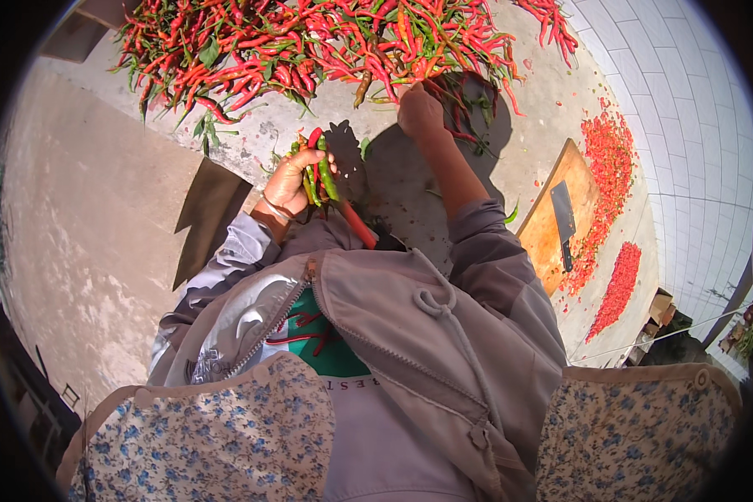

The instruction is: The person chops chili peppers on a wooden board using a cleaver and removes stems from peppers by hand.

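Note:
My left hand is closed around a small bunch of long chili peppers, green and red, held upright in front of my lap. A metal bangle circles that wrist. My right hand reaches forward to the near edge of a large heap of red chili peppers. Its fingertips touch the heap beside a red pepper, but the back of the hand hides most of the fingers, so whether they grip a pepper is unclear. Green stems and leaves are mixed into the heap.
To the right, a wooden cutting board carries a cleaver. Chopped red chili lies along its far side, with a second strip of chopped chili nearer me. A red rod-like thing is near my lap. White tiles border the concrete.

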